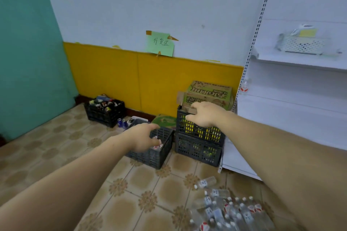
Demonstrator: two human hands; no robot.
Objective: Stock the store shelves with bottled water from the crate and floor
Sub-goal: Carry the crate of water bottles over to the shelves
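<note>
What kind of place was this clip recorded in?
Most likely a small shop's restocking corner: white metal shelving with slotted uprights, stacked black plastic crates of goods, and clear plastic water bottles heaped on the brown patterned tile floor.

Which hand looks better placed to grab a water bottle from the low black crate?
Left. The left hand hovers right over the low black crate, where bottles show; the right hand is off at the taller stacked crates beside it.

Clear, white-capped water bottles [225, 210] lie heaped on the tiled floor [131, 193] at five o'clock; a black crate [161, 154] at centre holds more.
</note>
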